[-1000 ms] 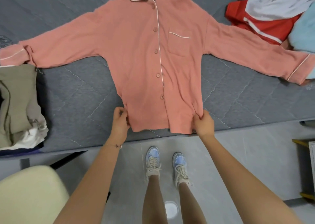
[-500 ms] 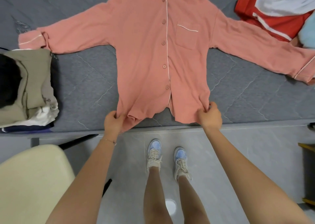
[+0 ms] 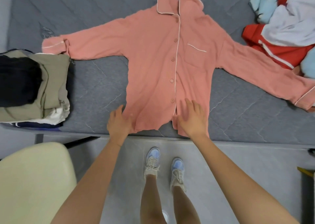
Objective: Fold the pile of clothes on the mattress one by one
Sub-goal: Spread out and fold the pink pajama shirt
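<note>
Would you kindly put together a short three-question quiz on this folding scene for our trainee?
1. True or false: the pink shirt lies buttoned, front up, with both sleeves spread out.
2. Which hand rests on the shirt's pocket side of the button line? A: left hand. B: right hand.
3. Fill in: the folded stack lies on the mattress to the person's ____.

Key: 1 true; 2 B; 3 left.
</note>
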Demonstrator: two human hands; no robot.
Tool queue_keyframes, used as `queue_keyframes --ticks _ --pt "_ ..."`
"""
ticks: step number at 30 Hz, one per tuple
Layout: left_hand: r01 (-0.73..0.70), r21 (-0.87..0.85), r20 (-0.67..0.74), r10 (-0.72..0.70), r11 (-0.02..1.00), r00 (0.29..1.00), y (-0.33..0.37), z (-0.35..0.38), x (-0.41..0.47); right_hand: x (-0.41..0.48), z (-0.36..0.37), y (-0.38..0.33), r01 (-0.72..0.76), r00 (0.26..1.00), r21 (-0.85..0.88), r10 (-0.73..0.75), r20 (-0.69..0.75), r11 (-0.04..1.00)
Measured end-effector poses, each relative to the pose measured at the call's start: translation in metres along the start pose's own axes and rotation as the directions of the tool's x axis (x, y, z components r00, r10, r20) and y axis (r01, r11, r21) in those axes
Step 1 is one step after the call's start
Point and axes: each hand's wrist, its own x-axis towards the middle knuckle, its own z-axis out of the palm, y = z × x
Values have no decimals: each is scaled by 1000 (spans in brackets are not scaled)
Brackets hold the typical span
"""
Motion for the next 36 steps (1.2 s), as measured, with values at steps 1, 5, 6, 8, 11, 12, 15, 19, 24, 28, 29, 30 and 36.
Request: queue_keyframes --ticks 1,5,6,8,11,12,15,19,24,28,29,30,36 --pt "-39 9 -26 39 999 999 8 -1 4 6 -4 -4 8 1000 -1 -8 23 1000" --pt "-238 220 65 230 946 971 33 0 19 25 -16 -18 60 998 -50 -59 25 997" --pt "-310 289 159 274 906 948 36 3 21 28 -17 -20 67 997 -72 -65 28 995" --pt "-470 386 337 353 794 873 39 16 19 32 -17 -20 51 997 -129 -44 60 990" --pt "-603 456 443 421 654 791 36 43 9 29 -4 -15 -27 976 -232 76 203 972" --pt "-624 480 464 425 617 777 35 52 6 26 2 -12 -42 962 -258 109 249 965" --pt "-609 530 479 385 590 789 31 71 3 17 25 -1 -19 947 -304 114 301 953" --pt "-590 594 396 439 548 807 34 78 -1 15 50 11 2 949 -359 112 295 933" --pt "-567 357 327 469 743 820 28 75 13 16 60 27 70 989 -419 -9 147 905" --pt "-409 86 286 371 909 884 24 61 12 19 44 35 76 994 -247 -53 97 966" --pt "-371 62 272 342 927 899 24 58 10 19 39 34 73 993 -174 -56 101 982" --pt "-324 22 259 308 946 915 25 55 8 19 34 32 65 993 -92 -55 104 994" --pt "-111 -270 301 193 956 934 34 46 0 12 14 26 140 990 18 -140 -26 990"
